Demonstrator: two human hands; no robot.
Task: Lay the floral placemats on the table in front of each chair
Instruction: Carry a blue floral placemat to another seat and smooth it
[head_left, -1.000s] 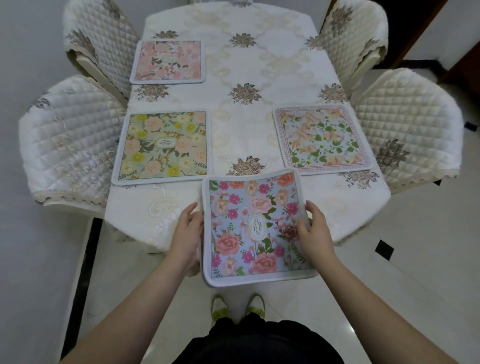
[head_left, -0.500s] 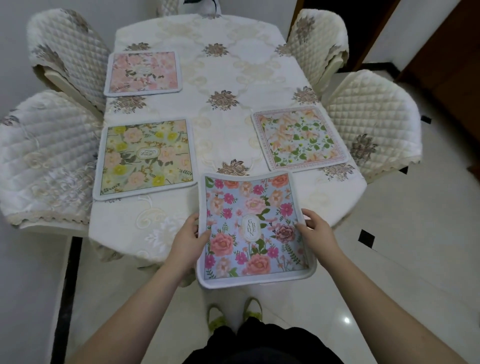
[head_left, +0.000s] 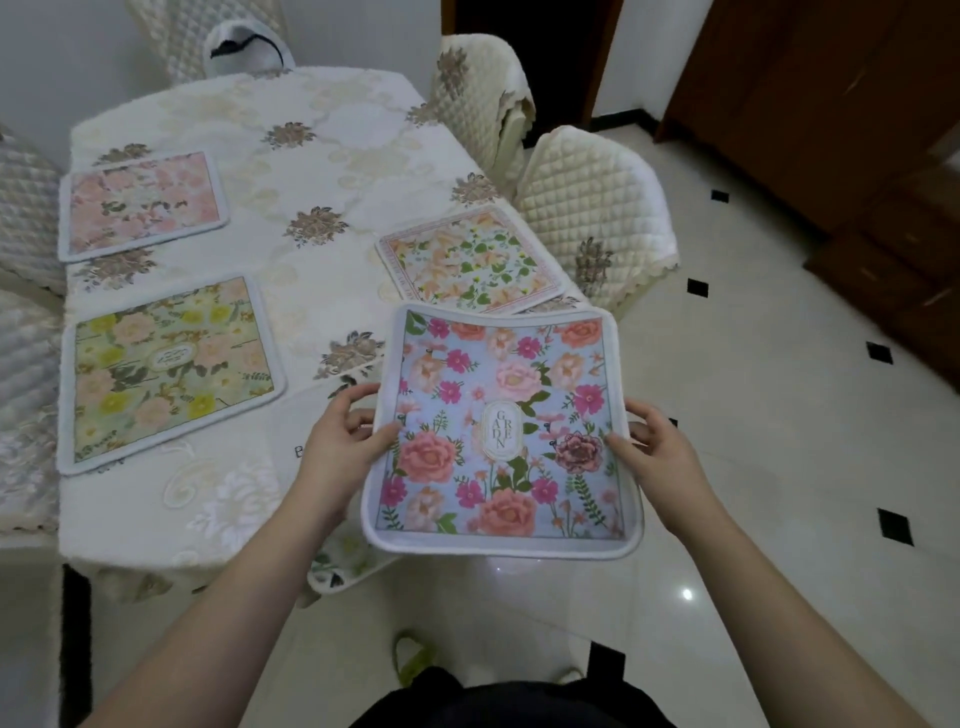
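Note:
I hold a blue floral placemat (head_left: 498, 431) in the air past the table's near right corner. My left hand (head_left: 343, 447) grips its left edge and my right hand (head_left: 654, 457) grips its right edge. Another mat (head_left: 343, 564) shows partly beneath it, by the table's near edge. Three placemats lie flat on the white tablecloth (head_left: 322, 176): a pink one (head_left: 140, 205) at the far left, a yellow-green one (head_left: 166, 369) at the near left, and a white one with orange flowers (head_left: 470, 262) on the right.
Quilted cream chairs stand around the table: two on the right (head_left: 597, 208) (head_left: 478, 98), parts of two on the left (head_left: 21, 218), one at the far end with a white bag (head_left: 244, 49). A glossy tiled floor (head_left: 779, 467) spreads right, and a wooden cabinet (head_left: 831, 130) stands beyond.
The view has swung right and the table now sits left. The blue placemat, still held by both hands, has come off the table edge toward the right.

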